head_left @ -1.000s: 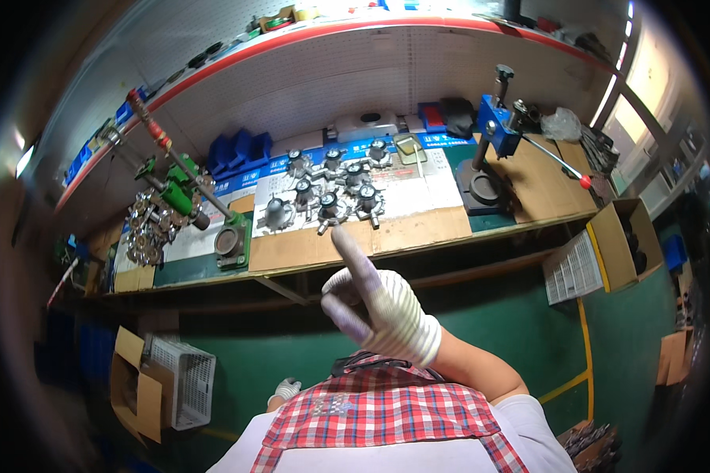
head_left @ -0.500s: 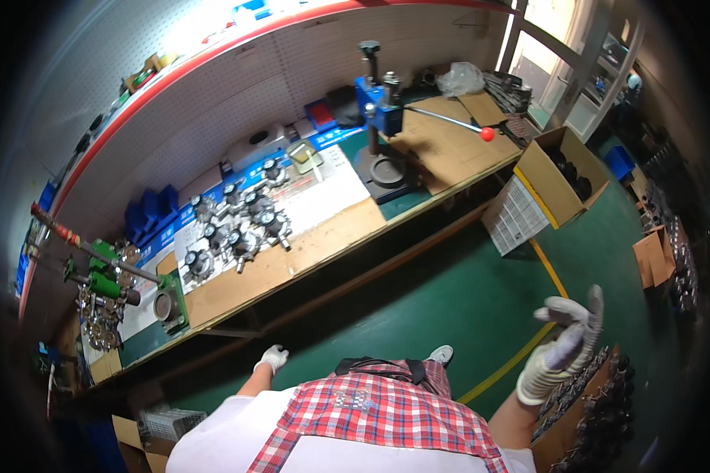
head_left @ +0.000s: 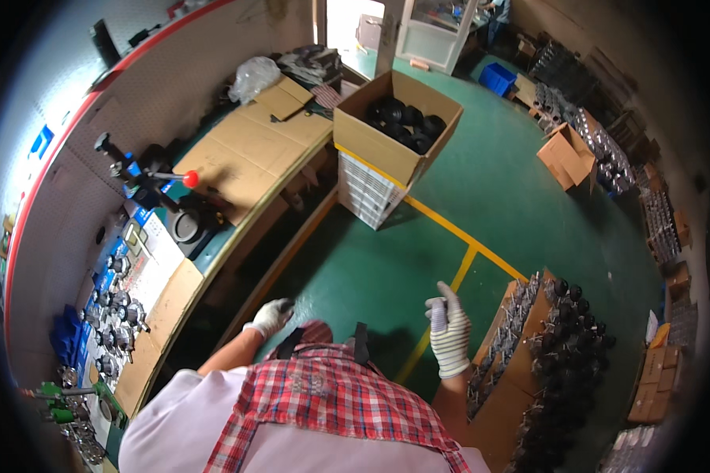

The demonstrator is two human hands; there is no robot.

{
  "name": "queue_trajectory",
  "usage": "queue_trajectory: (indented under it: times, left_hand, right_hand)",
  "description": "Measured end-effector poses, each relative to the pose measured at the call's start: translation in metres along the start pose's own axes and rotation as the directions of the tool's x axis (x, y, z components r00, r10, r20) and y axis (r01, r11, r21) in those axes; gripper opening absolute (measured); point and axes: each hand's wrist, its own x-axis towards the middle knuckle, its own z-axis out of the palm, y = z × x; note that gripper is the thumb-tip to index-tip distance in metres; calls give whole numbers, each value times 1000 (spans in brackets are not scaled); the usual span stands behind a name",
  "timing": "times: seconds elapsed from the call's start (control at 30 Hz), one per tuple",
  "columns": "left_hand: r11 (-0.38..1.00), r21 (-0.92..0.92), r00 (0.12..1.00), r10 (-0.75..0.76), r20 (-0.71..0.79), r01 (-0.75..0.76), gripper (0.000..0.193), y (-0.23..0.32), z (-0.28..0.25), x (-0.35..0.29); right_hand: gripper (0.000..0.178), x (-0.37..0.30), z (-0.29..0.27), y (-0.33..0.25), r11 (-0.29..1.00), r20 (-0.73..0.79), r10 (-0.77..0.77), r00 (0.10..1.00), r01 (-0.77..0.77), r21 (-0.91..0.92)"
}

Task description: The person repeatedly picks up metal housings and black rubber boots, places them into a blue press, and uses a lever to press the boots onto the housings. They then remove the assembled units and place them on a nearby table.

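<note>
My left hand [head_left: 269, 318], in a white knitted glove, hangs low in front of me beside the workbench. Its fingers are loosely bent and apart, with a dark patch at the tips; I see nothing held. My right hand [head_left: 450, 335], in a striped white glove, is raised with fingers pointing up and apart, holding nothing. It is nearest to the rows of metal parts [head_left: 503, 339] on cardboard at my right. Ahead stands an open cardboard box [head_left: 371, 154] with several black round parts [head_left: 406, 122], set on a white crate-like stack [head_left: 367, 189].
Along the left runs a workbench [head_left: 252, 146] with a lever hand press [head_left: 146, 185], several metal valve-like parts [head_left: 118, 339] and a green press [head_left: 63, 402]. More black-topped parts [head_left: 564, 370] stand at right. An open carton [head_left: 568, 158] and blue bin [head_left: 497, 79] lie farther off.
My view has turned right, so the bench has shifted left and the black-parts box is now ahead. My right hand has come inward; my left hand stays low.
</note>
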Motion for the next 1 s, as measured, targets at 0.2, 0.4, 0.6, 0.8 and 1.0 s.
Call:
queue_trajectory:
  times: [0.2,0.4,0.6,0.8,1.0]
  left_hand:
    - [992,-72,994,105,16,-103,38,138,-46,185]
    - [921,-286,938,178,-298,-265,37,242,-59,421]
    - [232,-966,936,-350,30,118,40,321,-64,639]
    - [850,-255,851,-505,-143,462,46,310,-50,761]
    - [876,346,914,-392,102,337,68,296,10,793]
  right_hand:
    - [33,86,-22,76,969,165,214,963,-188,-163]
    - [36,292,-30,82,985,214,17,977,21,-172]
    - [40,539,10,84,923,413,69,908,98,-371]
    - [53,723,118,156,610,626,274,730,372,-700]
    - [47,774,215,283,563,591,472,654,292,-773]
